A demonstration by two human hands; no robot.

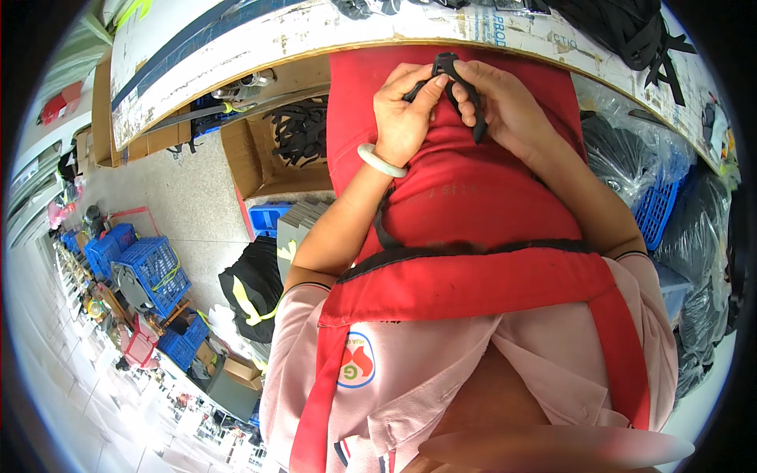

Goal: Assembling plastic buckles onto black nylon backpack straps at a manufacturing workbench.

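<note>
Both hands are closed over my lap, on the red apron (465,205), just below the table edge. Between them is a black strap (479,130) with what looks like a plastic buckle (445,60) at its top. My left hand (404,114) pinches one side of the strap with thumb and forefinger. My right hand (505,102) grips the other side, the thumb at the buckle and the fingers curled round the strap, whose end hangs below them. A pale bangle sits on my left wrist.
A worn white table (315,31) spans the front, with a heap of black straps (611,31) at its right. Below, a cardboard box (246,162) holds more straps. Clear plastic bags (623,158) and a blue crate (661,206) stand at right; blue baskets (154,272) at left.
</note>
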